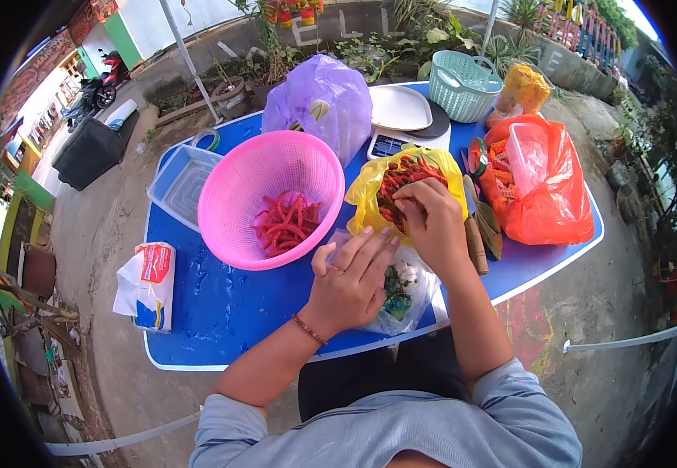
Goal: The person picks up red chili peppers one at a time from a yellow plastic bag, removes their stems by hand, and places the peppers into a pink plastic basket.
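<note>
A yellow plastic bag (pixel 362 183) lies open on the blue table, filled with small red chilies (pixel 424 169). Over its right part is my right hand (pixel 432 222), fingers bent and pinched together at the chilies; what they hold is too small to tell. My left hand (pixel 348 285) rests at the bag's lower left edge, its fingers spread. Below the yellow bag, partly under my hands, is a clear plastic bag (pixel 415 300) with white and green contents. To the left stands a pink colander (pixel 221 187) holding long red chilies (pixel 288 226).
On the blue table (pixel 221 312) are a tissue pack (pixel 155 288), a clear container (pixel 186 183), a purple bag (pixel 327 101), a scale (pixel 408 144) with a white tray (pixel 401 108), a green basket (pixel 463 90) and a red bag (pixel 553 203). A wooden handle (pixel 475 246) lies right of my right hand.
</note>
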### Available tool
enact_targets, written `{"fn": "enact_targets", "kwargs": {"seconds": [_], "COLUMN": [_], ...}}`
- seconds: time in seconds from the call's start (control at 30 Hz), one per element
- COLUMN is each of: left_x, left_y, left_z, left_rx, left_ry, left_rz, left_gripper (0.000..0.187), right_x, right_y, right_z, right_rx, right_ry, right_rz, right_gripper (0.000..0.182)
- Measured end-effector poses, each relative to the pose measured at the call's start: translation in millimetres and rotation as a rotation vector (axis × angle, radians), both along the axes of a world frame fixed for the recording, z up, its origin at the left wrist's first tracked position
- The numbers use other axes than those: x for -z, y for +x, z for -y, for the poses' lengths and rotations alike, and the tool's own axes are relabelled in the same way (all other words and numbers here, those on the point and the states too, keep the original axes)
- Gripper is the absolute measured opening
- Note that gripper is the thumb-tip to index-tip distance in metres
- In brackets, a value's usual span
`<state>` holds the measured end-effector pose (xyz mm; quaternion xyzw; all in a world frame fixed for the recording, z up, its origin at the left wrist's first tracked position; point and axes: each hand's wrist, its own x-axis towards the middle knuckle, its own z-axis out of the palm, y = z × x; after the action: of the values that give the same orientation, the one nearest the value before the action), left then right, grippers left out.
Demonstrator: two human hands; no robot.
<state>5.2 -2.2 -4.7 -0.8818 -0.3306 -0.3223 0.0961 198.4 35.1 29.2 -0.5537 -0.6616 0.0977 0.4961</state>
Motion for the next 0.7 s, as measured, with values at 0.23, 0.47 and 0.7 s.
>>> {"fn": "enact_targets", "kwargs": {"seconds": [0.23,0.47,0.7], "left_x": [-10,-12,-14], "left_y": [-4,-6,-6], "left_z": [0,-3,-4], "left_rx": [0.193,0.239,0.285], "left_ry": [-0.160,-0.202,-0.207], "left_rz": [0.183,0.275,0.386], "left_gripper": [0.045,0.039,0.036], "right_x": [-25,-34,-34], "right_y": [5,14,6], "right_z": [12,17,24], "right_rx": [-0.054,-0.073,-0.264], "right_ry": [-0.029,0.118,0.346], "right_rz": [-0.457,-0.359,-0.584], "right_gripper": [0.006,0.010,0.008]}}
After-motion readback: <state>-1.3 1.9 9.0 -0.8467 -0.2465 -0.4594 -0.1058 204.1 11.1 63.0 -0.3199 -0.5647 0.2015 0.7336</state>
